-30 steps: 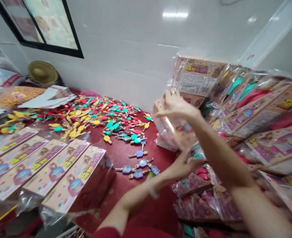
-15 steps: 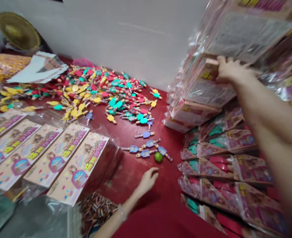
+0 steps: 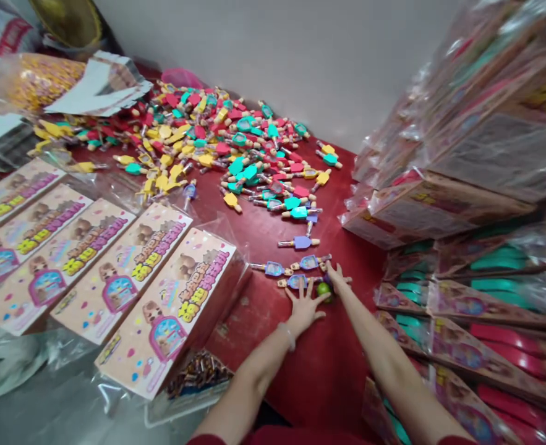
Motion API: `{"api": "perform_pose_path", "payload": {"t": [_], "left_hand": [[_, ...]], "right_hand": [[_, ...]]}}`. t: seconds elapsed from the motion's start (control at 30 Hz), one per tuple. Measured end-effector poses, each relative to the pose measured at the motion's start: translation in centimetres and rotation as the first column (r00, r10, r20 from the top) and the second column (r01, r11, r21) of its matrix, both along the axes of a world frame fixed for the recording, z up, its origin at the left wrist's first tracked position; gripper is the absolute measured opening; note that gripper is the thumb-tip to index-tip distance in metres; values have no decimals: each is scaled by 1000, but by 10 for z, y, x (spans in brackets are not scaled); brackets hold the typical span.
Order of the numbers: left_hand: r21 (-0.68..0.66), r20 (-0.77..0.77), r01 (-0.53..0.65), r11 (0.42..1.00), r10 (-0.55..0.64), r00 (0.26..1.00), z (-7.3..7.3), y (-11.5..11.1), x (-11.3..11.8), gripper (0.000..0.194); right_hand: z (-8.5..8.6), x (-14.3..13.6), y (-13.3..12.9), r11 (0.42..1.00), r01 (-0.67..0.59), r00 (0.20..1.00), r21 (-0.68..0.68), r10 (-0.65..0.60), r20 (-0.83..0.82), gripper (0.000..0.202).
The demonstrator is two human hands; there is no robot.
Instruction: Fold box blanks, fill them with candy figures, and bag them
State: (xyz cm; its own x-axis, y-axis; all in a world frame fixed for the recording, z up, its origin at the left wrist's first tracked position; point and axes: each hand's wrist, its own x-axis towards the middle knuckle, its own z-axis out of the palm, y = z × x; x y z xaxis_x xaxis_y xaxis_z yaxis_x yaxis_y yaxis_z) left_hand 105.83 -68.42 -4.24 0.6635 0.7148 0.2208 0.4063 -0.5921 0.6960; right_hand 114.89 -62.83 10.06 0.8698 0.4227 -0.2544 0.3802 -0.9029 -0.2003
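My left hand [image 3: 304, 309] is spread over the red surface, fingers stretched apart, with its fingertips at a purple paddle-shaped toy piece [image 3: 295, 282]. Close by on the right, my right hand [image 3: 338, 279] reaches down with its fingers apart, at another purple piece that it mostly hides. Between the two hands lies a small green round thing [image 3: 323, 290], partly covered. Two more purple pieces, one with a picture panel [image 3: 308, 262] and one plain [image 3: 299, 242], lie just beyond my fingers. Neither hand visibly lifts anything.
A big heap of red, yellow and green pieces [image 3: 249, 173] spreads along the wall. Printed boxes [image 3: 193, 278] in clear plastic stand in a row at left, above a tray of small slender items [image 3: 203, 374]. Stacked wrapped boxes [image 3: 477, 210] rise at right.
My right hand has come down from the stacked boxes at right to the purple pieces. My left hand has moved forward and spread its fingers. The view has shifted.
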Motion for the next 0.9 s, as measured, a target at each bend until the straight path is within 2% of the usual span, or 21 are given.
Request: {"api": "perform_pose_path", "payload": {"t": [0.07, 0.13, 0.2, 0.23, 0.3, 0.37, 0.43, 0.53, 0.6, 0.67, 0.73, 0.8, 0.9], "left_hand": [[8, -5, -67, 998, 67, 998, -10, 38, -5, 73], [-19, 7, -145, 989, 145, 989, -17, 78, -27, 69], [-127, 54, -262, 957, 271, 961, -20, 116, -55, 65], [-218, 109, -336, 916, 365, 925, -19, 134, -67, 65], [-429, 229, -454, 781, 580, 782, -13, 160, -84, 67], [-576, 299, -471, 668, 708, 639, -7, 171, -88, 65], [-635, 320, -436, 638, 730, 604, -5, 166, -85, 61], [-666, 344, -328, 670, 666, 661, -11, 136, -85, 51], [-670, 376, -218, 710, 577, 725, -18, 110, -90, 44], [-667, 405, -83, 740, 453, 794, -25, 82, -95, 38], [-673, 410, 34, 739, 335, 848, -31, 47, -96, 31], [-694, 385, 93, 714, 259, 886, -41, 3, -97, 25], [-751, 305, 101, 652, 207, 930, -63, -68, -108, 25]], "right_hand": [[-16, -6, 42, 998, -68, 998, 8, 68, -6, 106], [-27, -20, 86, 975, -221, 975, 24, 221, -32, 98], [-35, -38, 120, 914, -402, 912, 55, 405, -67, 91], [-39, -48, 130, 874, -481, 870, 73, 486, -79, 89], [-48, -64, 137, 804, -587, 801, 97, 594, -79, 91], [-59, -78, 127, 767, -634, 764, 102, 641, -70, 86], [-75, -90, 104, 749, -652, 746, 118, 662, -79, 68], [-98, -106, 60, 766, -609, 766, 205, 635, -99, 47], [-110, -111, 22, 813, -505, 827, 289, 552, -108, 49], [-118, -108, -32, 861, -347, 896, 371, 421, -139, 54], [-122, -102, -107, 889, -155, 943, 430, 262, -204, 58], [-124, -96, -199, 895, 56, 953, 443, 85, -292, 54], [-124, -88, -340, 844, 372, 891, 387, -209, -403, 44]]}}
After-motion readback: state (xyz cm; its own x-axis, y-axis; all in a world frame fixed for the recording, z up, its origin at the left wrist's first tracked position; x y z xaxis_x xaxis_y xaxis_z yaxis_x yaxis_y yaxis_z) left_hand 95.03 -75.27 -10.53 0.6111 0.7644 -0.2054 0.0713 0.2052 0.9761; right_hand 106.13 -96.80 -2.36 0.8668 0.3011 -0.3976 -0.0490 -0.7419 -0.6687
